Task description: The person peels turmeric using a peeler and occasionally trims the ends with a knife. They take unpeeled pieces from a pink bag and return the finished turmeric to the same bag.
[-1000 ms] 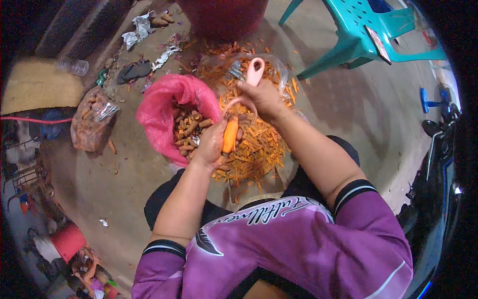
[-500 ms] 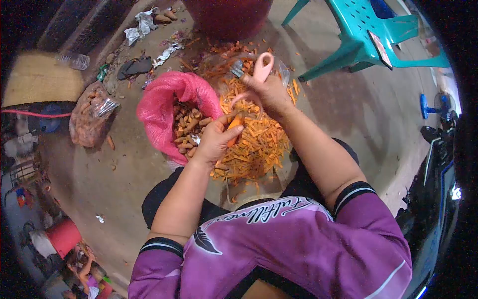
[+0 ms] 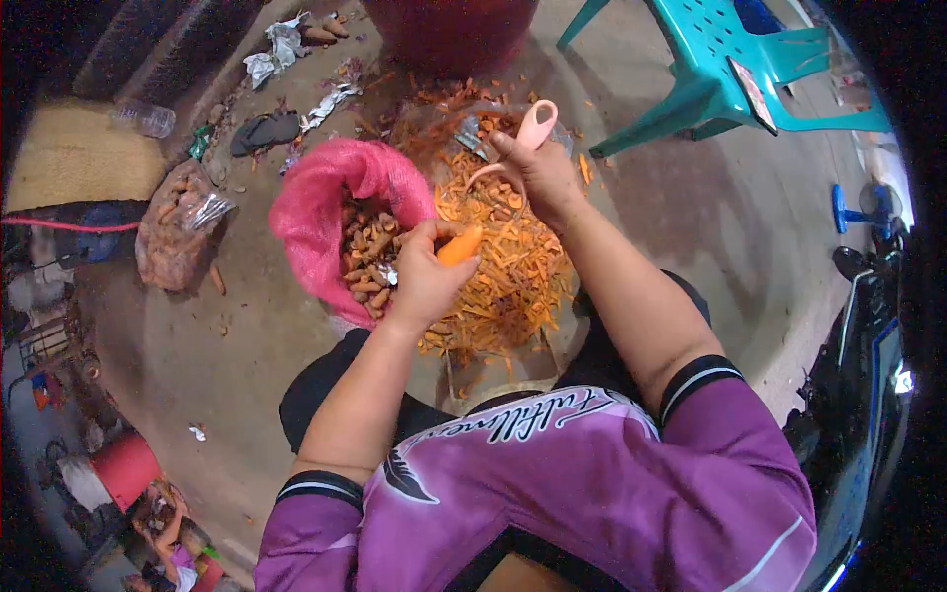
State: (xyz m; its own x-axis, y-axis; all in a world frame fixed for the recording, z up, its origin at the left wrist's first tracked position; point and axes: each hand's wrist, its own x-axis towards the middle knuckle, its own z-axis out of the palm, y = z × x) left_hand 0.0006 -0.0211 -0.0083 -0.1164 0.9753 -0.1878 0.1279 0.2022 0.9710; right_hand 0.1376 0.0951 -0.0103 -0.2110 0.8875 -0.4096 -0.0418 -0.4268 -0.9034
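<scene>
My left hand point(image 3: 424, 281) is closed around a bright orange peeled turmeric root point(image 3: 461, 248), whose upper end sticks out past the thumb and fingers. To its upper right, my right hand point(image 3: 550, 183) grips a pink peeler point(image 3: 538, 123), its looped handle end pointing up and away. The peeler is apart from the root. Beneath both hands spreads a heap of orange peelings and pieces point(image 3: 508, 286). Left of my left hand, an open pink mesh sack point(image 3: 308, 232) holds many brown unpeeled roots point(image 3: 370, 247).
A clear bag of roots point(image 3: 176, 232) lies at left, near a dark slipper point(image 3: 264, 133). Behind the heap stands a dark red tub point(image 3: 449, 35). A teal plastic chair point(image 3: 681, 113) with a phone point(image 3: 753, 94) on it is at upper right; a motorcycle point(image 3: 858, 365) is at far right.
The peeler in my right hand has moved slightly up and right, away from the root. In my left hand the root has turned, showing more of its orange surface.
</scene>
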